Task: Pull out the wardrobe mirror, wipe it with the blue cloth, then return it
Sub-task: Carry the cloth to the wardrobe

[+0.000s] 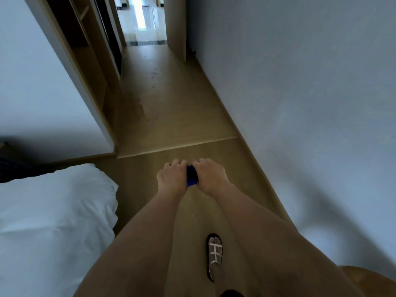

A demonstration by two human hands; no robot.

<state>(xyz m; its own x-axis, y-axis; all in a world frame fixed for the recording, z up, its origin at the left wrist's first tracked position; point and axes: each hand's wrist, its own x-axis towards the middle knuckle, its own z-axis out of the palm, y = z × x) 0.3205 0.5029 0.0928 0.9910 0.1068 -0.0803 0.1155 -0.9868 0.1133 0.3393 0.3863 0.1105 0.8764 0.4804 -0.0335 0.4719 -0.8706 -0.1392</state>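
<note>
Both of my hands are held out in front of me over the wooden floor, knuckles up. My left hand (172,176) and my right hand (211,175) are closed on a small bunched blue cloth (191,175), of which only a strip shows between them. The open wardrobe (90,61) stands ahead on the left, with wooden shelves and a dark inside. I cannot make out a mirror in it.
A bed with white bedding (53,221) fills the lower left. A plain white wall (300,103) runs along the right. A wooden door (176,26) stands open at the corridor's far end, with a bright room beyond. My sandalled foot (214,254) is on the floor.
</note>
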